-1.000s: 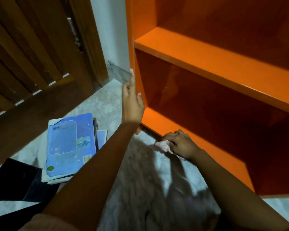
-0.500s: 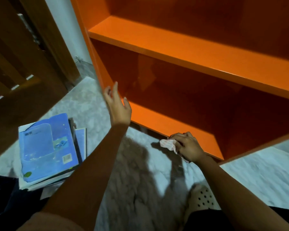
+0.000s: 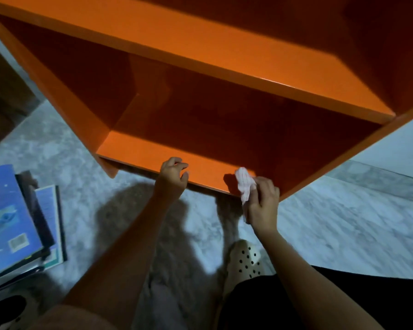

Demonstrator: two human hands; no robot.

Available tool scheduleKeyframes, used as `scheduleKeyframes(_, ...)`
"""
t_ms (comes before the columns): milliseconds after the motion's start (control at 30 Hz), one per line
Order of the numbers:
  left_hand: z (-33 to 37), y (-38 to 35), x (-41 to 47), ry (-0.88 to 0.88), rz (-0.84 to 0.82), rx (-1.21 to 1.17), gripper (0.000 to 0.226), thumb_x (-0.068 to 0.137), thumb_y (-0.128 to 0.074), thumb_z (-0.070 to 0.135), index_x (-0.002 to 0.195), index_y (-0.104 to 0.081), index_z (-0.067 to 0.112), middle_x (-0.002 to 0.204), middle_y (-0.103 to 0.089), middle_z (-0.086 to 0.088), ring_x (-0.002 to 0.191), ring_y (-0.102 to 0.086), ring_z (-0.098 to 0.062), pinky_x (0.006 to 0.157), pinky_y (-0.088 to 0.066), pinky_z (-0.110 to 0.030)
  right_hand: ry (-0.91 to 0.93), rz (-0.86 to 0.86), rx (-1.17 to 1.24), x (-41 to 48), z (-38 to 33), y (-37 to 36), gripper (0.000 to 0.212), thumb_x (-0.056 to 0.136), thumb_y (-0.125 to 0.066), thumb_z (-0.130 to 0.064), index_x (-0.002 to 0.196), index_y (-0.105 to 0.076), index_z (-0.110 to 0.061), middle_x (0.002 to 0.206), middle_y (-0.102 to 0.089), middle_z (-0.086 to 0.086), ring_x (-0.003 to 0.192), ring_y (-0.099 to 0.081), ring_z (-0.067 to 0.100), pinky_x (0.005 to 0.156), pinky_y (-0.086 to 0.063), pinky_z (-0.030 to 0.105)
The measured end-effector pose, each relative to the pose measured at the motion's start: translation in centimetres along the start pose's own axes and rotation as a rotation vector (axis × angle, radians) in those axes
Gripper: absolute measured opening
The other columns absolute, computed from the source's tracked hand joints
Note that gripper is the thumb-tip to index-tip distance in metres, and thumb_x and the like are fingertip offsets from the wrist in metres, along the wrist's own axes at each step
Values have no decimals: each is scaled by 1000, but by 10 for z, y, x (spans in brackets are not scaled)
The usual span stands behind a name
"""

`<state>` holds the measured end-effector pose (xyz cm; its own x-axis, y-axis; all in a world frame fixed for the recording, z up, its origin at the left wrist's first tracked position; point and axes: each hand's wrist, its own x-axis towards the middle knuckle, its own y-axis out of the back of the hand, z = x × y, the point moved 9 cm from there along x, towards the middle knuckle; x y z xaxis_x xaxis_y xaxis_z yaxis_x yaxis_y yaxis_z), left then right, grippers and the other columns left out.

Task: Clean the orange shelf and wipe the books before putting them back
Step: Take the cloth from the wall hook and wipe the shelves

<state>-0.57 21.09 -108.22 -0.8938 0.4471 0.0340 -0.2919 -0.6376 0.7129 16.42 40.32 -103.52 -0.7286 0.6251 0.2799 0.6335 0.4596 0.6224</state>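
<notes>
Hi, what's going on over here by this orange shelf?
A person is cleaning the empty orange shelf. Their right hand holds a pinkish cloth against the front of the bottom board, while the left hand rests at that board's edge, fingers loosely curled. The books lie stacked on the floor to the left, not yet put back.

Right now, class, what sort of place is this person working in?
Probably a room in a home: an orange shelf stands on a grey marble floor, with books stacked beside it.
</notes>
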Motion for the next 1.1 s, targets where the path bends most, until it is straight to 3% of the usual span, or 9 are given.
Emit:
scheduleKeyframes(133,2,-2,1,-31,35,18,35,74,-58,15,100,-70,-4,110,-62,-25,102,-58,-42,89,-46,-45,-131,-8,-170,-5,20,-21,27,90,-42,-15,105,-62,-5,114,-57,12,97,-48,32,81,-27,29)
scheduleKeyframes(300,-2,4,4,-43,31,47,25,78,-67,4,103,-70,-2,115,-60,-23,108,-56,-40,94,-44,-43,-201,-41,-226,-11,26,-42,30,86,-40,-19,103,-62,-8,117,-56,11,100,-49,37,77,-17,23)
scheduleKeyframes(467,-11,14,4,-32,45,58,24,83,-66,4,106,-68,-2,120,-58,-21,111,-53,-37,95,-40,-38,-98,-100,-139,-13,-11,-74,21,86,-45,-10,96,-63,-5,114,-57,13,97,-51,35,76,-17,22)
scheduleKeyframes(700,-42,42,5,-29,60,56,26,78,-59,13,94,-69,-5,105,-62,-25,96,-59,-40,88,-45,-41,-74,-128,-80,-11,-50,-122,21,91,-43,-10,101,-62,-7,119,-54,9,95,-44,32,72,-16,23)
scheduleKeyframes(933,-84,100,-13,-1,144,48,21,80,-54,7,89,-70,-4,97,-68,-22,93,-65,-34,85,-45,-32,-80,-274,-35,-9,-105,-188,24,93,-42,-7,109,-61,-7,125,-49,9,102,-38,29,73,-16,23)
scheduleKeyframes(1000,-105,128,-29,50,215,45,19,82,-55,8,92,-70,0,97,-69,-18,92,-66,-31,82,-46,-30,-39,-336,-16,-15,-130,-210,25,92,-42,-3,108,-61,-5,121,-51,10,100,-38,28,73,-17,24)
scheduleKeyframes(1100,-151,176,-60,187,309,40,14,87,-58,4,95,-69,2,100,-68,-14,94,-64,-28,82,-43,-26,141,-354,28,-37,-177,-244,14,81,-55,5,89,-65,-2,99,-60,16,89,-54,33,72,-29,32)
